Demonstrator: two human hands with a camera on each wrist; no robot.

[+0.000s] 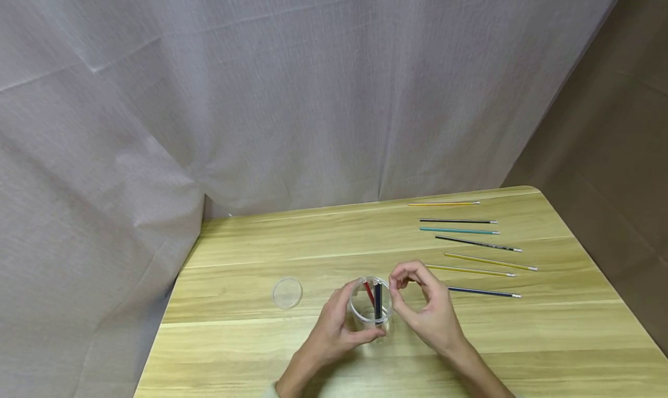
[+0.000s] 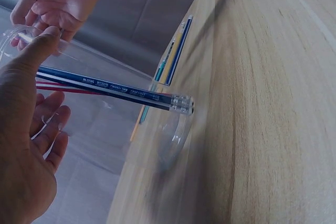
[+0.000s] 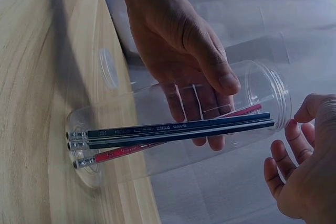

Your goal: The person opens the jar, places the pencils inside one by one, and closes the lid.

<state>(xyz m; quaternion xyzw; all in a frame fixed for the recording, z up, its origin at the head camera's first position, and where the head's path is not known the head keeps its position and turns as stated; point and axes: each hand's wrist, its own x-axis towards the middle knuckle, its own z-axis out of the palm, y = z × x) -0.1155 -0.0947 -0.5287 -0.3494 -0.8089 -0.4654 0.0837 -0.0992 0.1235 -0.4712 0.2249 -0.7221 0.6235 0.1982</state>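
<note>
My left hand (image 1: 334, 326) grips a clear plastic jar (image 3: 152, 167), thumb on the near side and fingers round the far side. The jar stands upright on the table with its mouth uncovered. Inside lean two dark pencils (image 3: 181, 128) and a red pencil (image 3: 123, 151), eraser ends down at the base. At the right of the rim is my right hand (image 1: 429, 311), its thumb and forefinger tips close together there, the other fingers loosely bent. No pencil shows between them. A round clear lid (image 1: 287, 293) lies on the table left of the jar.
On the wooden table (image 1: 224, 340), several pencils lie in a loose column to the right: an orange one (image 1: 443, 203), a teal one (image 1: 459, 231), a dark blue one (image 1: 485, 292), plus yellow and black ones. A grey curtain (image 1: 292, 108) hangs behind the table and along its left side.
</note>
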